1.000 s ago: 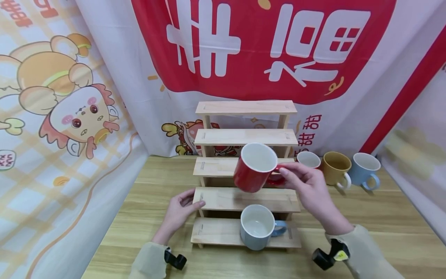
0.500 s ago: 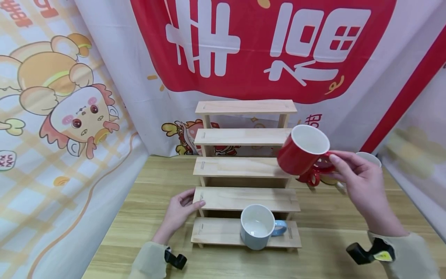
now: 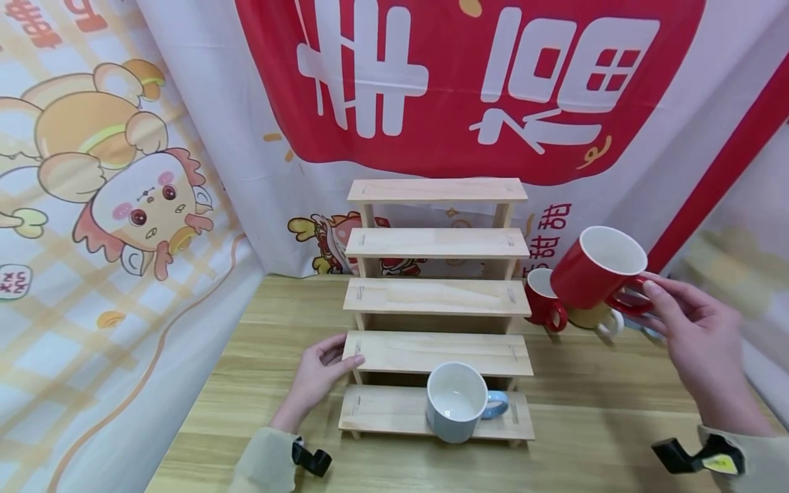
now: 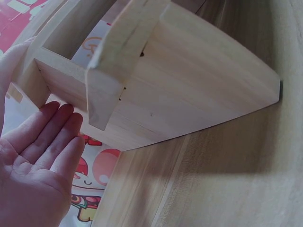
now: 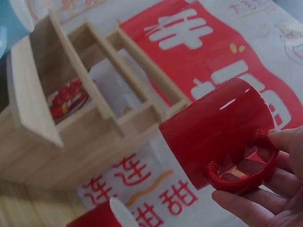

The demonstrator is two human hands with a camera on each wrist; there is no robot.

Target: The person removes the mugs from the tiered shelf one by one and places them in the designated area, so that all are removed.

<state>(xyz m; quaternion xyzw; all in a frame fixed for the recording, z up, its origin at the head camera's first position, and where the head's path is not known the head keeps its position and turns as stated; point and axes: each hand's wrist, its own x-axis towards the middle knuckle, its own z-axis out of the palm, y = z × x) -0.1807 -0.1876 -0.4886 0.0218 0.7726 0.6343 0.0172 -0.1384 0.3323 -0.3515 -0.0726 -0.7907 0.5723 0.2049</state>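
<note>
My right hand [image 3: 709, 335] holds a red mug [image 3: 585, 274] by its handle, up in the air to the right of the stepped wooden shelf [image 3: 440, 296]. The mug is white inside and tilted; in the right wrist view my fingers [image 5: 251, 208] go round the red handle. At the shelf's left end, my left hand [image 3: 317, 376] holds the second step from the front, thumb on top. Seen from the left wrist, the other fingers [image 4: 52, 130] lie against the wood from below. A light blue mug [image 3: 455, 411] stands on the lowest step, its handle pointing right.
Beside the shelf on the right, a second red mug [image 3: 542, 305] stands on the wooden table [image 3: 592, 404]. A mustard mug [image 3: 585, 317] with a white handle is partly hidden behind the held one. Printed cloth [image 3: 394, 82] hangs close behind and on both sides.
My right hand has carried the red mug from above the shelf's middle out to the right, past its end. My left hand and the light blue mug have stayed in place.
</note>
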